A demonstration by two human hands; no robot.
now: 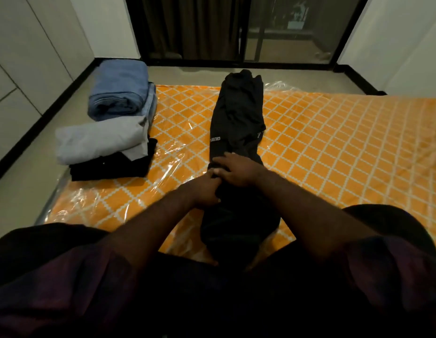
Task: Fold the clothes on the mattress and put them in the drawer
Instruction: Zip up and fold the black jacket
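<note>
A long black garment [239, 113] with small white lettering lies lengthwise down the middle of the orange patterned mattress [334, 142], folded into a narrow strip. My left hand [204, 189] grips the garment's left edge about halfway along, fingers curled into the cloth. My right hand [236, 169] lies on top of the garment just beyond the left hand, fingers spread and pressing down. At the mattress's left edge sit folded clothes: blue jeans [119, 93], a pale grey garment [99, 141] and a black one [112, 167] beneath it.
The mattress lies on the floor under clear plastic wrap [168, 152]. White cupboard fronts [24, 57] line the left wall. A dark glass door with curtains [212, 28] stands beyond the mattress. No drawer is in view.
</note>
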